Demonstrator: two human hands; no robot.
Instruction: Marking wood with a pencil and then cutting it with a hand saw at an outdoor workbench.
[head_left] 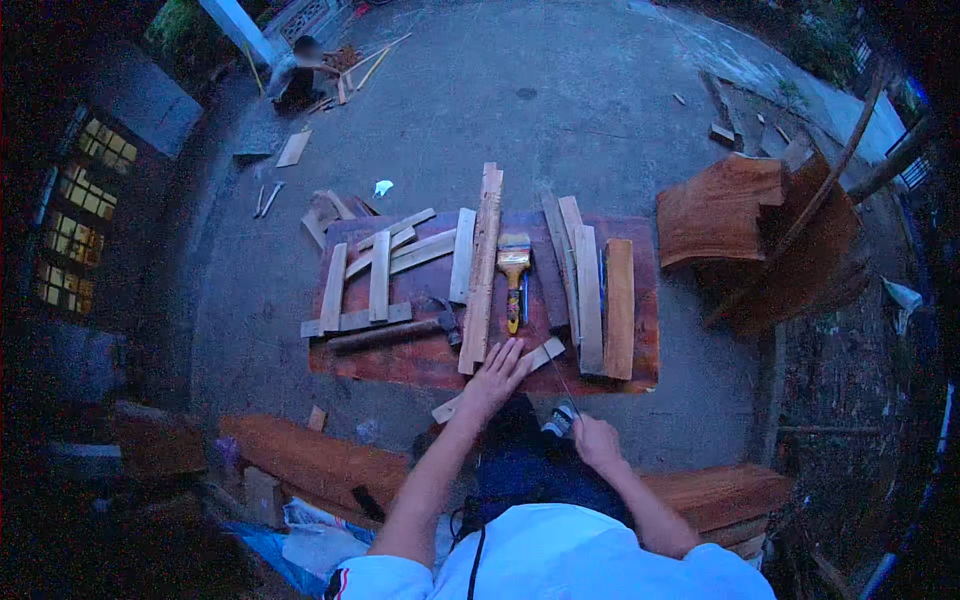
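Observation:
My left hand reaches forward with its fingers spread. It lies flat on the near edge of a reddish plywood board, between the foot of a long pale wooden strip and a short slanted offcut. My right hand is closed on a small dark-and-white tool just off the board's near edge. A thin line runs from the tool toward the offcut. What the tool is cannot be made out.
On the board lie several wooden battens, a yellow-handled paintbrush and a hammer. Reddish planks lie near my knees, and curved brown sheets are piled at right. A person crouches far off on the concrete.

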